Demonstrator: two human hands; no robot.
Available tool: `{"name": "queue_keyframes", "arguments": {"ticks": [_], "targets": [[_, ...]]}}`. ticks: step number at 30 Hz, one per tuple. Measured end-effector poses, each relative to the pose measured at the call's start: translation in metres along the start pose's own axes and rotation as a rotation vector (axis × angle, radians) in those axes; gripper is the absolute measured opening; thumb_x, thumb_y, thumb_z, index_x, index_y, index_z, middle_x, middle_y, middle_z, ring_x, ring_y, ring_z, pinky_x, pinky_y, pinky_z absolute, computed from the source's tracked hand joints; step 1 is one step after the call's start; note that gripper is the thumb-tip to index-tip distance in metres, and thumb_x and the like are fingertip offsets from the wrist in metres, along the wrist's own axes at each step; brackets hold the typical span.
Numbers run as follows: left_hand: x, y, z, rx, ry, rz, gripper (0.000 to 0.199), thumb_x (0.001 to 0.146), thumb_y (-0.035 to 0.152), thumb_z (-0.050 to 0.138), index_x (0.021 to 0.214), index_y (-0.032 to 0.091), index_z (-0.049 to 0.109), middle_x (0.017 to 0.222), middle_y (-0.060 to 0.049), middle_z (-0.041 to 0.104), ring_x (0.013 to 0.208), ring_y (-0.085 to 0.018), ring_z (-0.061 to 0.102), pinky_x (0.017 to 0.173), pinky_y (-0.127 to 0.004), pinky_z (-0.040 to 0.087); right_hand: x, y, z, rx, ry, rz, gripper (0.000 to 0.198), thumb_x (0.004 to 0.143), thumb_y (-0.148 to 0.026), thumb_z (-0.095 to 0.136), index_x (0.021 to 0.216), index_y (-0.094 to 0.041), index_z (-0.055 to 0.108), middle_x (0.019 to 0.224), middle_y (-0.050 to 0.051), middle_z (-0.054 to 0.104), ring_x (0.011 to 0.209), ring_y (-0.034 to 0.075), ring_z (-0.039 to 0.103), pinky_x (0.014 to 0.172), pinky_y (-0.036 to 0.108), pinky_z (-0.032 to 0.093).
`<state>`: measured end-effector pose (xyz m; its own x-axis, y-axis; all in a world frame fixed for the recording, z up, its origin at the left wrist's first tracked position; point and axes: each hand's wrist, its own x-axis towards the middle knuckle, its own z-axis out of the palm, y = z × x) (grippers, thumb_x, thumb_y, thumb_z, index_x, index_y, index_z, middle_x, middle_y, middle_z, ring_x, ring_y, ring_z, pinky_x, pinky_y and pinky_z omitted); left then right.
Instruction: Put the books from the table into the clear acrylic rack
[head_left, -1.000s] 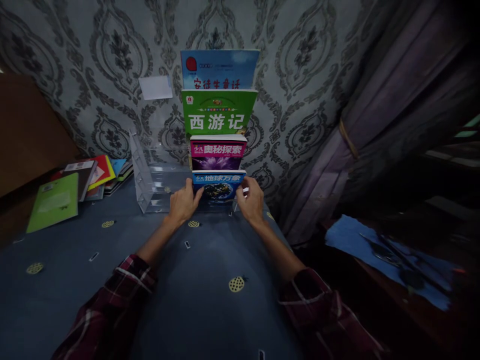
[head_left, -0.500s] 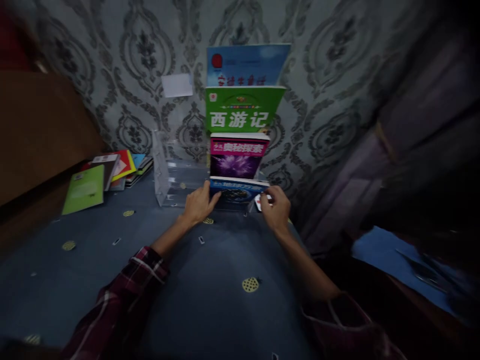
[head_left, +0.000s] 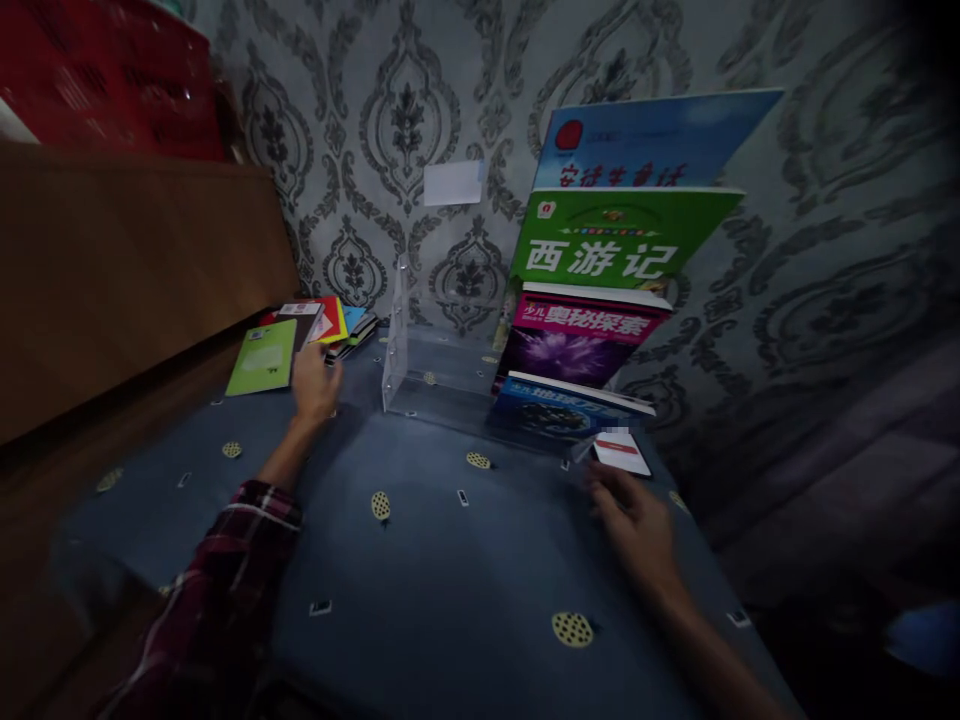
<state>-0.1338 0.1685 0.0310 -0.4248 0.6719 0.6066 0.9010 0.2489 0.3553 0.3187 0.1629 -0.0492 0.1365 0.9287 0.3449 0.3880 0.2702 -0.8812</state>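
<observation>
My left hand (head_left: 315, 387) reaches to the pile at the left, its fingers slightly bent and apart, with nothing seen in them. Just beside it lie a light green booklet (head_left: 259, 365), a dark booklet (head_left: 304, 318) and a red and yellow one (head_left: 333, 318); whether the fingertips touch them is hidden. My right hand (head_left: 634, 525) hovers over the cloth, loosely curled and holding nothing, below a white card-like item (head_left: 621, 450). In a clear tiered rack (head_left: 395, 345) stand a blue book (head_left: 660, 135), a green book (head_left: 600, 250), a purple book (head_left: 562, 350) and a low blue book (head_left: 551, 412).
A blue patterned cloth (head_left: 420, 570) covers the table. Behind it rises a wall with a white paper (head_left: 453, 184) on it. A brown wooden cabinet (head_left: 135, 270) with red packages (head_left: 127, 85) on top stands at the left.
Both hands have left the low blue book, which stays in the rack's front tier. My left hand went left to the booklets; my right hand drew back. The view has turned left.
</observation>
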Motion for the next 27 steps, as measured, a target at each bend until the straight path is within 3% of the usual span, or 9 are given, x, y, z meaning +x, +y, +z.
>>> {"name": "queue_keyframes", "arguments": {"ticks": [3,8,11,18,27], "targets": [[0.015,-0.055,0.001,0.164,0.046,-0.267,0.049,0.095,0.037,0.048,0.132,0.006,0.045,0.132,-0.028,0.054,0.128,-0.041,0.049,0.103,-0.054,0.041,-0.009,0.001,0.006,0.010,-0.070,0.026,0.036,0.073,-0.050,0.062,0.091,-0.023,0.075,0.083,0.010,0.078,0.071,0.028,0.073,0.051,0.036,0.056],[0.013,-0.103,0.014,0.342,-0.172,-0.279,0.069,0.089,0.040,0.061,0.141,0.001,0.036,0.143,-0.038,0.043,0.138,-0.050,0.039,0.103,-0.062,0.038,-0.015,-0.002,0.011,-0.128,-0.117,-0.057,0.034,0.074,-0.050,0.057,0.084,-0.024,0.077,0.086,0.011,0.079,0.078,0.032,0.074,0.068,0.046,0.058],[0.013,-0.108,0.015,0.423,-0.269,-0.252,0.069,0.094,0.039,0.052,0.146,-0.002,0.032,0.139,-0.039,0.046,0.132,-0.051,0.045,0.099,-0.060,0.041,-0.015,-0.002,0.011,-0.173,-0.118,-0.078,0.034,0.075,-0.050,0.056,0.084,-0.025,0.078,0.089,0.011,0.079,0.081,0.033,0.074,0.068,0.046,0.058],[0.021,-0.109,-0.007,0.552,-0.480,-0.145,0.053,0.090,0.009,0.035,0.141,-0.004,0.043,0.125,-0.036,0.058,0.114,-0.043,0.063,0.090,-0.050,0.048,-0.014,-0.001,0.012,-0.184,-0.115,-0.131,0.032,0.076,-0.049,0.056,0.081,-0.026,0.078,0.083,0.009,0.079,0.075,0.030,0.073,0.062,0.040,0.056],[0.011,-0.092,-0.040,0.649,-0.737,0.004,0.041,0.087,0.016,0.043,0.118,0.003,0.067,0.121,-0.030,0.068,0.114,-0.037,0.066,0.094,-0.045,0.051,-0.014,0.005,0.011,-0.227,-0.170,-0.155,0.037,0.080,-0.047,0.052,0.088,-0.022,0.078,0.089,0.010,0.078,0.076,0.027,0.072,0.063,0.037,0.055]]}}
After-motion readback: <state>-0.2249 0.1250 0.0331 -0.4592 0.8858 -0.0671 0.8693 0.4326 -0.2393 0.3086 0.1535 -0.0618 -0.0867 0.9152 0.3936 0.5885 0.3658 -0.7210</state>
